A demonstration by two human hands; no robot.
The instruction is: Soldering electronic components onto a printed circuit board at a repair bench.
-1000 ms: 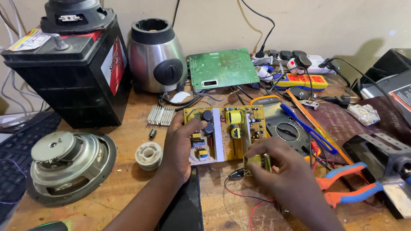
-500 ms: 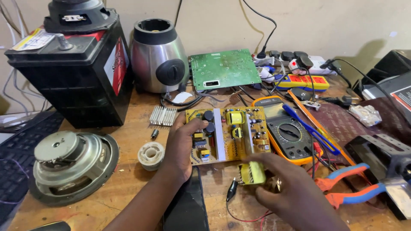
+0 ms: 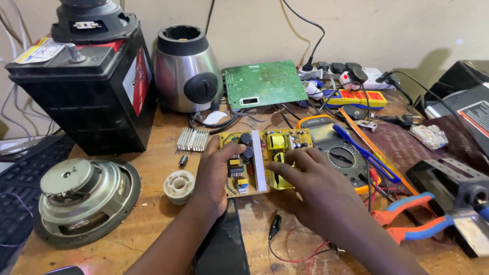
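Observation:
A yellow circuit board [image 3: 285, 138] with capacitors, coils and a white strip down its middle lies flat on the wooden bench [image 3: 153, 168]. My left hand [image 3: 216, 175] grips the board's left edge, thumb on top near the black capacitors. My right hand [image 3: 318, 191] reaches over the board's right half, and its fingertips pinch a small yellow transformer [image 3: 278, 178] sitting on the board's near right part. An orange multimeter [image 3: 338, 153] lies just right of the board, partly under my right hand.
Behind stand a black battery [image 3: 86, 97], a steel blender base [image 3: 186, 71], a green circuit board [image 3: 260, 84] and a power strip [image 3: 356, 97]. A speaker [image 3: 84, 196], white spool [image 3: 179, 186] and finned heat sink [image 3: 192, 139] lie left. Dark phone [image 3: 224, 244] and orange-blue pliers [image 3: 412, 224] lie near.
My right hand carried the yellow transformer from the bench in front of the board up onto the board's right half. The left hand kept its hold on the board.

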